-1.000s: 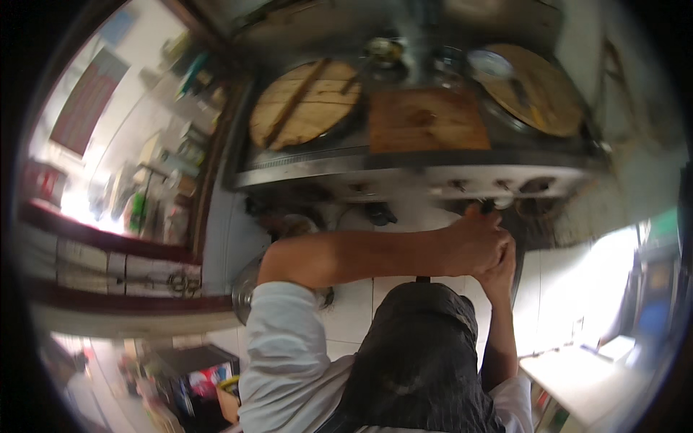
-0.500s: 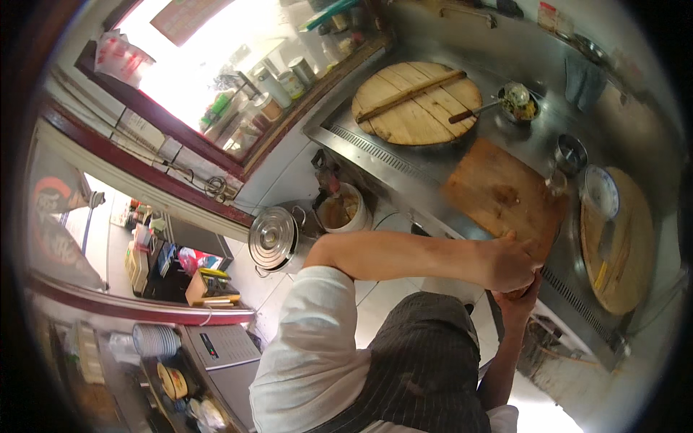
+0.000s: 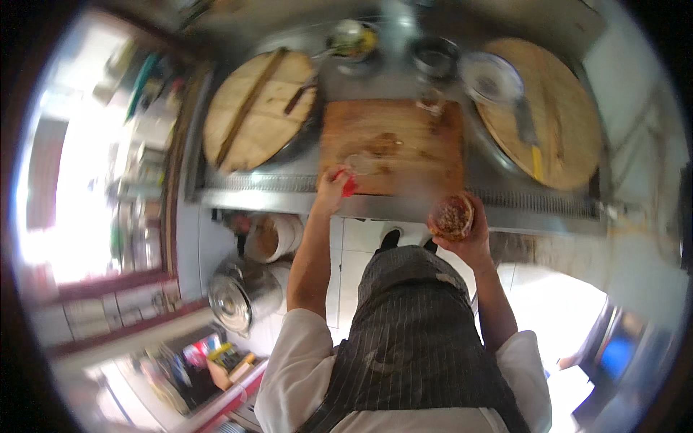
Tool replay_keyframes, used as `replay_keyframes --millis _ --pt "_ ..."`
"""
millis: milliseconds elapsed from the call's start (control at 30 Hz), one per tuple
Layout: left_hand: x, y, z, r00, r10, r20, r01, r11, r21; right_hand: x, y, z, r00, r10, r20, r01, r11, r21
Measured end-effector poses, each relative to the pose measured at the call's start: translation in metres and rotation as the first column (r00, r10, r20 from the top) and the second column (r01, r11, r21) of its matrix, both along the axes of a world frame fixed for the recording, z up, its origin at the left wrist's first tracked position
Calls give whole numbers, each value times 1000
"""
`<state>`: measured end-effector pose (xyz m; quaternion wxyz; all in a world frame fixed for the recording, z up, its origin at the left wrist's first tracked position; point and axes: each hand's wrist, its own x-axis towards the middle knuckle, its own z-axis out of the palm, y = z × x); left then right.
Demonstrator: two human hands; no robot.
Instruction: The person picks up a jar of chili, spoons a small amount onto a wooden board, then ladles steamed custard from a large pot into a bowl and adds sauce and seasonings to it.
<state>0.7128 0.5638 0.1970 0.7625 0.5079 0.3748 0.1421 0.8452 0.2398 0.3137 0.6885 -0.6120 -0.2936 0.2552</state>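
- One open jar (image 3: pixel 437 226), right of center, sits cupped in the right hand (image 3: pixel 471 243), which wraps its side.
- Filled with brown contents (image 3: pixel 455 216), it looks fairly heavy, likely stiff, possibly slick; the wall offers the surest grip.
- Its base is hidden.
- Center, the left hand (image 3: pixel 332 185) pinches a red piece (image 3: pixel 349 186), too blurred to identify.
- Farther off, blur softens a wooden board (image 3: pixel 361 119).

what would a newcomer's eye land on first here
Probably the big round left board and right board, at either side of the steel counter. Then the open jar of brownish contents in the right hand, and the bright red item in the left hand, by the near-left corner of the cutting board.
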Motion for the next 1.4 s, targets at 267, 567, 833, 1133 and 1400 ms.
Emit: replay_keyframes --millis 267,567,833,1133,1400 --pt "32 47 -93 986 -155 -55 162 972 168 -13 -31 23 864 -390 318 443 890 -111" --pt "28 68 -163 863 -278 -422 497 308 811 -84 -101 47 598 -760 254 775 630 59" --pt "60 72 -190 664 -197 -722 728 -49 683 -157 -232 51 338 -902 270 926 370 74" --pt "69 -252 -100 936 -194 -294 237 -272 933 -230 -388 133 106 -953 282 915 205 348" --pt "106 -556 -57 670 -683 -293 210 -204 956 -185 -497 162 -426 -879 215 785 -241 571"
